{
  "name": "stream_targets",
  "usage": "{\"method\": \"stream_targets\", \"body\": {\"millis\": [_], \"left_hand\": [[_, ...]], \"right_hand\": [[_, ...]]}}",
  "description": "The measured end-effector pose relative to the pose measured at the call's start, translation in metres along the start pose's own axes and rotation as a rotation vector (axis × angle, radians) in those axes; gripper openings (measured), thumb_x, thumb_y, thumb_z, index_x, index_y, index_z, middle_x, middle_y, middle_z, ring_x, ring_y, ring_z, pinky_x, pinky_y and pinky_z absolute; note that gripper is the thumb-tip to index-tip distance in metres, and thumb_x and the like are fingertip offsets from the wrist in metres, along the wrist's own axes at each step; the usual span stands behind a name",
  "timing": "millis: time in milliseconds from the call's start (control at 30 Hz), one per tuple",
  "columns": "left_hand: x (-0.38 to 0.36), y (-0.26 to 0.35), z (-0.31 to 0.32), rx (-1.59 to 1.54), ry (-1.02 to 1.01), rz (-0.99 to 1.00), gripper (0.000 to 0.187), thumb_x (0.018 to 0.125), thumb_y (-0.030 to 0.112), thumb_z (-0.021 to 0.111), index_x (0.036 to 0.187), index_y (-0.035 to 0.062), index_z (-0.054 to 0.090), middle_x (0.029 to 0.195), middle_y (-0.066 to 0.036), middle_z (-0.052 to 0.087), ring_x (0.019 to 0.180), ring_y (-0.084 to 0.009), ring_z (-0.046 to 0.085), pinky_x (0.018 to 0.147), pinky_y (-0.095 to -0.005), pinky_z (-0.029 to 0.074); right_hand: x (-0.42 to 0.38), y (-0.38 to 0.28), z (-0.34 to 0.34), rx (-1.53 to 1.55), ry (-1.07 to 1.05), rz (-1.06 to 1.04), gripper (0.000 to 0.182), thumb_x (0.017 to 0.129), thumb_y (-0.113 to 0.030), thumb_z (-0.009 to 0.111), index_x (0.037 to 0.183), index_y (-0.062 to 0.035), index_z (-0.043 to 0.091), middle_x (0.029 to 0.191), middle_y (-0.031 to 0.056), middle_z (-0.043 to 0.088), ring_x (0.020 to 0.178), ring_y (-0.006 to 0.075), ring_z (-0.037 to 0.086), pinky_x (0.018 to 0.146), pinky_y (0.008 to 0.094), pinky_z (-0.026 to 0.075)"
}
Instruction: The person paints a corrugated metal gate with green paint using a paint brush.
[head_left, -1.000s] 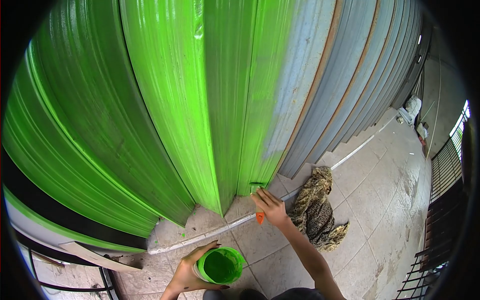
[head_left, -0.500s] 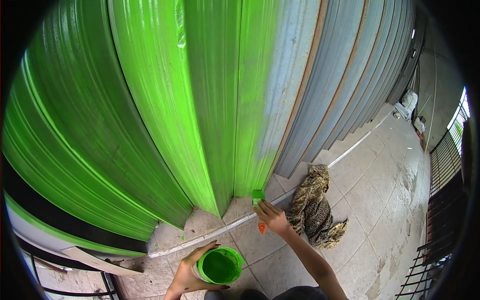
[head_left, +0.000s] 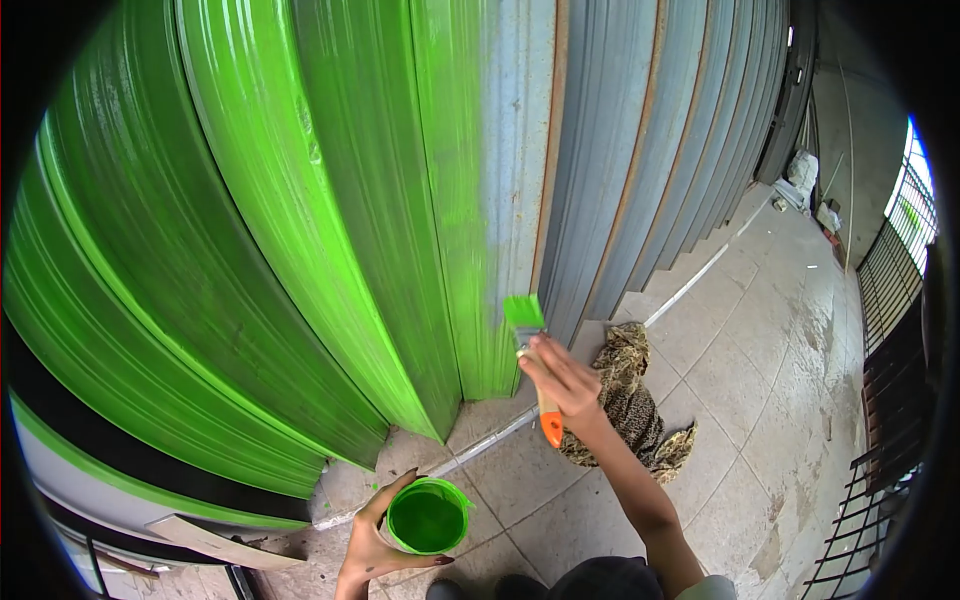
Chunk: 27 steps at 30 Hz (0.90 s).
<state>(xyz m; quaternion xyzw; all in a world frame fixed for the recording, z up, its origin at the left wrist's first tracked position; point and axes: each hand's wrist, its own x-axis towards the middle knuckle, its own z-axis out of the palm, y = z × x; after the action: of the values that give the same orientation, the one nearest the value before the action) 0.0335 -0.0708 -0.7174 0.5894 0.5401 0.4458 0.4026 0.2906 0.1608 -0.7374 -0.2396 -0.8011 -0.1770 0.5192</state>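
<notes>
Green paint covers the left ribs of the corrugated metal shutter [head_left: 300, 230], while the ribs to the right of the fresh edge are bare grey. At that edge, low on the shutter, the right hand [head_left: 562, 378] has its grip closed around the orange handle of a paintbrush [head_left: 530, 350], whose green-loaded bristles point up and lie against, or just off, the metal. Below the shutter and nearer the person, the left hand [head_left: 375, 545] has its grip wrapped around a small green paint pot [head_left: 428, 517], open-topped and upright, held above the tiled floor [head_left: 740, 400]. A leopard-patterned cloth [head_left: 630, 400] lies crumpled on the floor at the shutter's foot, just behind the right wrist.
</notes>
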Motion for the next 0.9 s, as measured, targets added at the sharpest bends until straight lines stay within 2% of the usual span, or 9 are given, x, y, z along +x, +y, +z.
{"method": "stream_targets", "body": {"millis": [133, 233, 333, 467, 567, 700, 867, 900], "left_hand": [[0.001, 0.012, -0.007, -0.058, 0.046, -0.008, 0.108, 0.043, 0.023, 0.097, 0.135, -0.0055, 0.048, 0.121, -0.014, 0.065, 0.114, -0.0224, 0.061, 0.104, -0.0381, 0.042], [0.002, 0.028, -0.013, -0.083, 0.067, -0.001, 0.109, 0.042, 0.023, 0.097, 0.135, -0.0058, 0.047, 0.117, -0.013, 0.066, 0.111, -0.0207, 0.062, 0.103, -0.0373, 0.043], [0.011, 0.049, -0.023, -0.087, 0.078, 0.037, 0.108, 0.042, 0.023, 0.097, 0.133, -0.0058, 0.049, 0.116, -0.012, 0.067, 0.110, -0.0195, 0.063, 0.101, -0.0361, 0.045], [0.020, 0.086, -0.032, -0.065, 0.076, 0.033, 0.102, 0.042, 0.022, 0.097, 0.129, -0.0057, 0.052, 0.114, -0.011, 0.067, 0.106, -0.0187, 0.064, 0.097, -0.0344, 0.048], [0.026, 0.107, -0.028, -0.147, 0.092, 0.092, 0.094, 0.043, 0.022, 0.097, 0.123, -0.0050, 0.057, 0.111, -0.010, 0.068, 0.101, -0.0181, 0.065, 0.094, -0.0343, 0.050], [0.027, 0.107, -0.021, -0.206, 0.042, 0.057, 0.092, 0.043, 0.024, 0.098, 0.121, -0.0039, 0.058, 0.111, -0.010, 0.068, 0.099, -0.0179, 0.065, 0.092, -0.0343, 0.051], [0.026, 0.095, -0.008, -0.139, -0.024, 0.060, 0.094, 0.043, 0.024, 0.098, 0.123, -0.0034, 0.058, 0.112, -0.010, 0.068, 0.101, -0.0181, 0.065, 0.093, -0.0342, 0.051], [0.023, 0.092, -0.005, -0.164, -0.016, 0.004, 0.098, 0.042, 0.025, 0.098, 0.126, -0.0050, 0.056, 0.116, -0.012, 0.066, 0.104, -0.0196, 0.064, 0.095, -0.0354, 0.050]], "right_hand": [[-0.088, -0.007, 0.024, 0.017, -0.264, 0.000, 0.032, 0.077, -0.004, 0.068, 0.107, -0.0146, 0.069, 0.112, 0.0107, 0.069, 0.102, 0.0241, 0.069, 0.078, 0.0298, 0.061], [-0.106, -0.007, 0.025, 0.132, -0.487, 0.032, 0.030, 0.079, -0.007, 0.069, 0.109, -0.0140, 0.069, 0.104, 0.0114, 0.071, 0.098, 0.0269, 0.070, 0.069, 0.0293, 0.063], [-0.065, 0.009, 0.025, 0.000, -0.279, -0.038, 0.025, 0.078, -0.004, 0.067, 0.102, -0.0130, 0.068, 0.111, 0.0091, 0.069, 0.102, 0.0242, 0.068, 0.079, 0.0300, 0.060], [0.069, 0.017, -0.030, 0.040, 0.045, -0.046, 0.028, 0.080, -0.004, 0.068, 0.106, -0.0139, 0.070, 0.108, 0.0106, 0.070, 0.103, 0.0263, 0.068, 0.084, 0.0314, 0.060], [0.084, 0.020, -0.035, 0.022, 0.267, -0.118, 0.030, 0.079, -0.004, 0.069, 0.108, -0.0142, 0.071, 0.113, 0.0112, 0.069, 0.105, 0.0262, 0.067, 0.087, 0.0319, 0.059], [0.000, 0.025, 0.001, 0.017, 0.019, -0.053, 0.031, 0.079, -0.004, 0.067, 0.108, -0.0145, 0.070, 0.119, 0.0108, 0.066, 0.108, 0.0253, 0.066, 0.087, 0.0328, 0.059], [-0.105, 0.012, 0.017, 0.150, -0.285, 0.082, 0.040, 0.076, -0.006, 0.067, 0.115, -0.0151, 0.066, 0.118, 0.0113, 0.067, 0.108, 0.0256, 0.066, 0.085, 0.0319, 0.059], [-0.118, 0.010, 0.019, 0.194, -0.360, 0.111, 0.041, 0.076, -0.007, 0.067, 0.116, -0.0151, 0.065, 0.117, 0.0115, 0.067, 0.109, 0.0256, 0.066, 0.084, 0.0316, 0.059]]}}
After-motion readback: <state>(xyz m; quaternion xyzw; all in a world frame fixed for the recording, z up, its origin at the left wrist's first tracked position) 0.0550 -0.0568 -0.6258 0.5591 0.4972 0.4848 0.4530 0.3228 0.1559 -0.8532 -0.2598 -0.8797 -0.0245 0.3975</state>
